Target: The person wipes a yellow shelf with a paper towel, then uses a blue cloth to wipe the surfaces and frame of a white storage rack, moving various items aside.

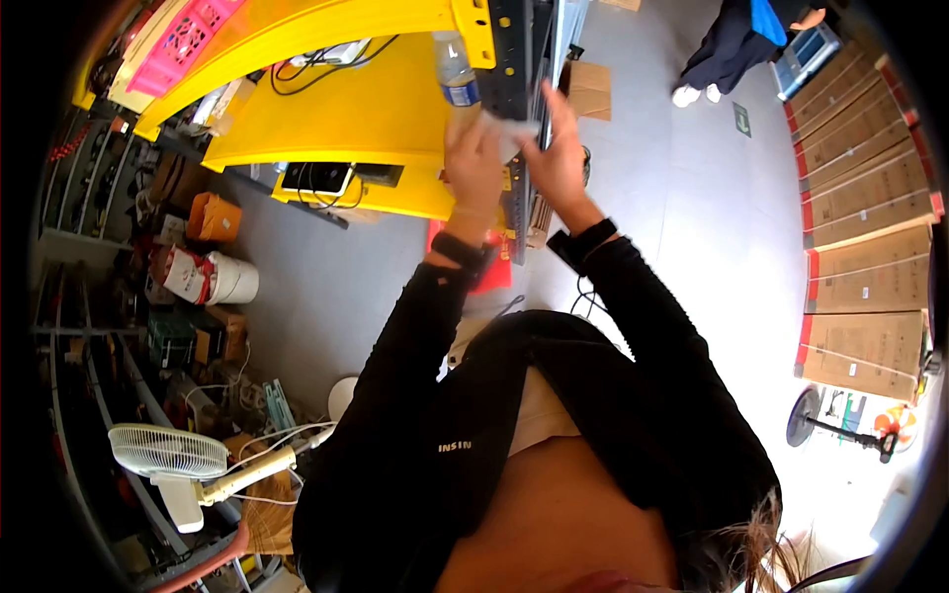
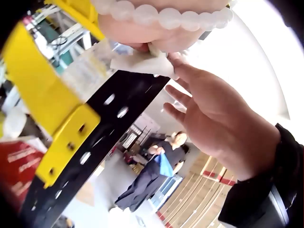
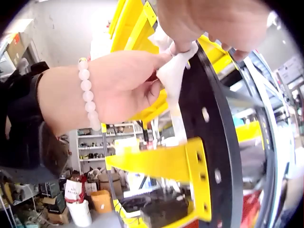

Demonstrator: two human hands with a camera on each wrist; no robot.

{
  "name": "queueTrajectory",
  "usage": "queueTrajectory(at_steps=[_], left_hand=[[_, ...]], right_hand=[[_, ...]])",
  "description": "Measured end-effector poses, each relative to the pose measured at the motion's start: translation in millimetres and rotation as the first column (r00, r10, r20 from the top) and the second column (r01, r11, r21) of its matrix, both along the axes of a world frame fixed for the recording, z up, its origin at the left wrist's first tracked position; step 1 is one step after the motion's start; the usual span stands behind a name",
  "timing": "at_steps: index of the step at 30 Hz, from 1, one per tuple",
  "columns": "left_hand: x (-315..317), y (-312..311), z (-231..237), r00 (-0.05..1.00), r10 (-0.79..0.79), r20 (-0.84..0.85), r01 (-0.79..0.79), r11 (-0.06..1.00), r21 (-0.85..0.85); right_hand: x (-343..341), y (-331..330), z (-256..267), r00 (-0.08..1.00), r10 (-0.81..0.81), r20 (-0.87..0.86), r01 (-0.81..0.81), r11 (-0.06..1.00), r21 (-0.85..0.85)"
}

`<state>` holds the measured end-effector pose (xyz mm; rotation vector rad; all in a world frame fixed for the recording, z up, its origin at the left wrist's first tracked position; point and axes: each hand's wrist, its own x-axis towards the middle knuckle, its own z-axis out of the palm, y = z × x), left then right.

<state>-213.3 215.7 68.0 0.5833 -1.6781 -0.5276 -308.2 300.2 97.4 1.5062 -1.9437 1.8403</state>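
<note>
A crumpled white tissue [image 3: 173, 73] is at the black perforated rack post [image 3: 211, 128], against its edge in the right wrist view. My left hand [image 3: 118, 80], with a pale bead bracelet, grips the tissue between thumb and curled fingers. From the other side, my right hand [image 2: 216, 109] pinches the tissue's edge, its other fingers spread outward. In the head view the left hand [image 1: 474, 168] and right hand [image 1: 560, 163] meet at the post, both slightly blurred. Just beyond the left hand, a clear bottle [image 1: 457, 74] with a blue label stands by the yellow shelf.
The yellow shelf [image 1: 346, 119] carries cables and a pink basket [image 1: 183, 44]. A white fan [image 1: 168, 450] stands lower left. Stacked cartons [image 1: 860, 272] line the right side. A person [image 1: 736, 44] in dark clothes stands on the floor beyond.
</note>
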Motion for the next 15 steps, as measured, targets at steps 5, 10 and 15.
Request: queueTrajectory(at_steps=[5, 10, 15], left_hand=[[14.2, 4.9, -48.3, 0.979, -0.078, 0.189, 0.051, 0.988, 0.147], [0.9, 2.6, 44.2, 0.995, -0.079, -0.054, 0.080, 0.997, 0.022], [-7.3, 8.3, 46.8, 0.988, -0.044, -0.146, 0.055, 0.996, 0.067]], right_hand=[[-12.2, 1.0, -75.8, 0.991, -0.137, -0.006, 0.135, 0.967, 0.218], [-15.7, -3.9, 43.7, 0.998, -0.026, -0.058, 0.021, 0.995, -0.093], [-20.9, -2.1, 36.6, 0.993, 0.022, -0.114, -0.034, 0.994, -0.104]])
